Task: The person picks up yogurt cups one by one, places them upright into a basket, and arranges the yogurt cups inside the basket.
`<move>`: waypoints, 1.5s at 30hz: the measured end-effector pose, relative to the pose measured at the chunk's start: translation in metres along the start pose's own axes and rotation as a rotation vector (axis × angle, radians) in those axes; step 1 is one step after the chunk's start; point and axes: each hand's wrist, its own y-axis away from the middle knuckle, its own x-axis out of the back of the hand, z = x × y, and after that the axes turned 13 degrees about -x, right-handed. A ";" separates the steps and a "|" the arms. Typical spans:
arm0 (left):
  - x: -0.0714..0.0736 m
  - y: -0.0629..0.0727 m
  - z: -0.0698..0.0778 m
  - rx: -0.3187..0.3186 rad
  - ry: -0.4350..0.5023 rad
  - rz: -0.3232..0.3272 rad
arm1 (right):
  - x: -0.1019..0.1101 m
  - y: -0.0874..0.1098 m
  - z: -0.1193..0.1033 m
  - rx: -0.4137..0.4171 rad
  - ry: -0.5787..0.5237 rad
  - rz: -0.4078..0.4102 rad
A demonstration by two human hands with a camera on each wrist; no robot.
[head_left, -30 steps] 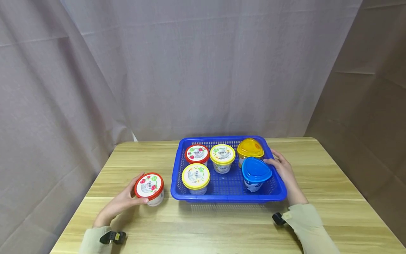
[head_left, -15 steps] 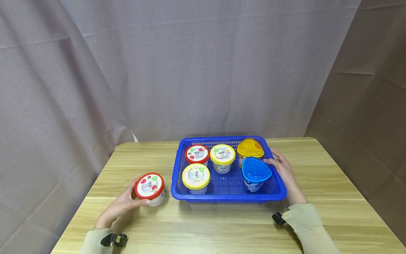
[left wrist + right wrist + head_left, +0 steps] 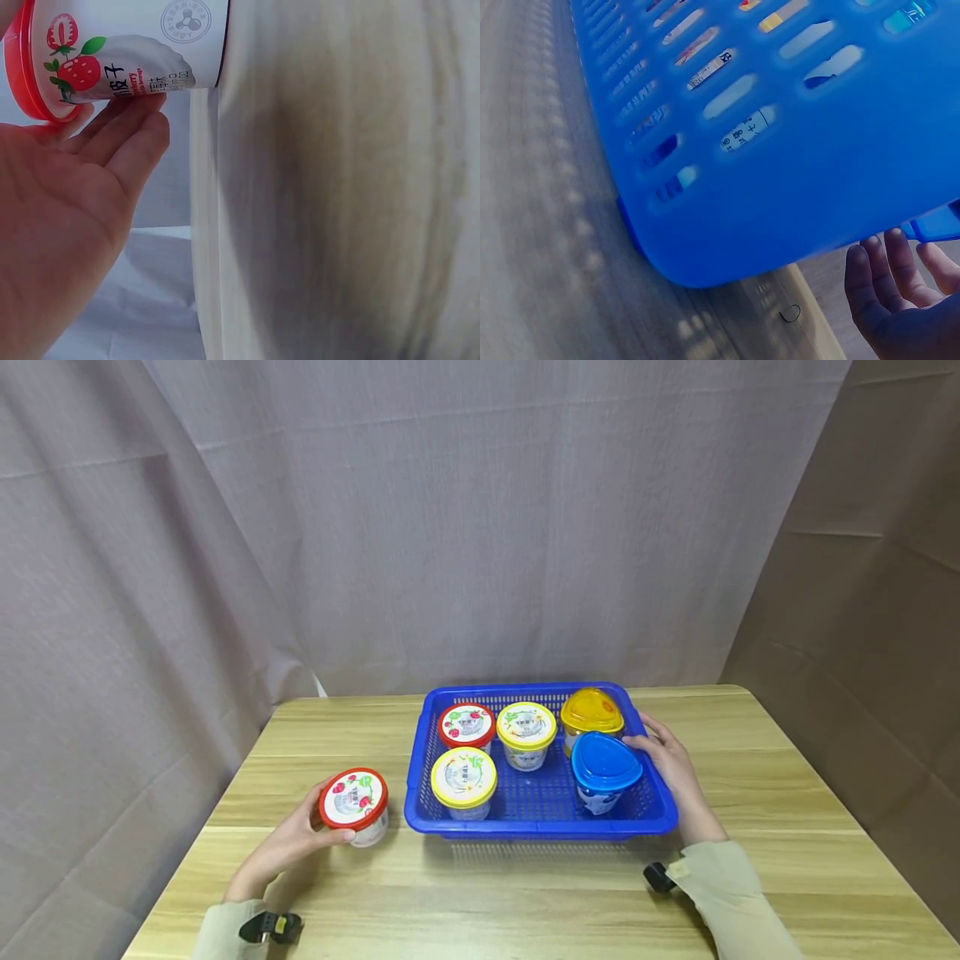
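Note:
My left hand (image 3: pixel 294 838) grips a red-lidded strawberry cup (image 3: pixel 353 803) on the wooden table (image 3: pixel 525 902), just left of a blue basket (image 3: pixel 540 825). The thumb lies in front of the cup and the fingers behind it. In the left wrist view the fingers (image 3: pixel 124 139) lie along the cup (image 3: pixel 127 45), whose base meets the table (image 3: pixel 337 187). My right hand (image 3: pixel 670 762) rests on the basket's right rim, beside a blue-lidded cup (image 3: pixel 606 763). In the right wrist view its relaxed fingers (image 3: pixel 889 274) sit under the basket wall (image 3: pixel 817 187).
The basket also holds a red-lidded cup (image 3: pixel 466 727), two yellow-lidded cups (image 3: pixel 527 725) (image 3: pixel 463 777) and an orange-lidded cup (image 3: pixel 592 710). A grey curtain (image 3: pixel 480 527) hangs behind the table. The table's edges lie near both forearms.

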 end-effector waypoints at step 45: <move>0.048 -0.056 0.077 -0.137 -0.096 0.092 | -0.002 0.001 -0.001 -0.027 -0.021 -0.014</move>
